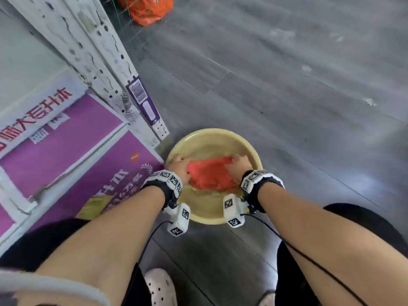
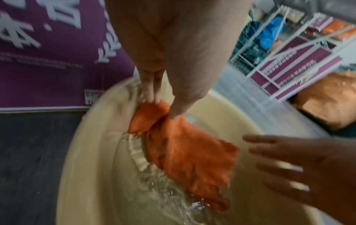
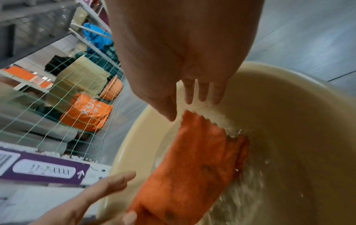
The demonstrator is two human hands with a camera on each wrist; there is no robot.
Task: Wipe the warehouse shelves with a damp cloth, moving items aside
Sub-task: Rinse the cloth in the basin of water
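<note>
An orange cloth (image 1: 212, 175) lies partly in the water of a pale yellow basin (image 1: 212, 131) on the floor. My left hand (image 1: 178, 166) pinches the cloth's left end between thumb and fingers, seen close in the left wrist view (image 2: 163, 109), and lifts that end off the water. My right hand (image 1: 238, 164) is at the cloth's right end with fingers straight and spread (image 3: 188, 109); its thumb tip hovers at the cloth's (image 3: 192, 167) corner without gripping it. Water ripples around the cloth (image 2: 188, 152) inside the basin (image 2: 86, 152).
A white metal shelf upright (image 1: 106, 62) stands just left of the basin, with purple cartons (image 1: 66, 140) on the low shelf beside it. An orange bag (image 1: 145, 9) lies behind green netting at the far end. Grey floor stretches to the right. My white shoe (image 1: 161, 286) is near.
</note>
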